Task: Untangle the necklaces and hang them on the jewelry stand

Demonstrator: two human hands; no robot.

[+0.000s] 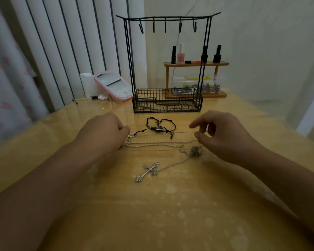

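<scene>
Two hands, my left (pixel 105 131) and right (pixel 217 133), pinch a thin chain (pixel 161 142) stretched taut between them. I think several strands tangle there. Beyond stands the stand (pixel 168 60).

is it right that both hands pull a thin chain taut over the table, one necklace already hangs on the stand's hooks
Not quite: the head view shows the stand's hooks bare. The left hand and right hand do pull a thin chain taut over the table.

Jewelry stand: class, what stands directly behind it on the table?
Behind the jewelry stand is a wooden shelf carrying polish bottles, with a clear box beneath. The stand's basket covers the box's lower front; its contents are unclear.
</scene>
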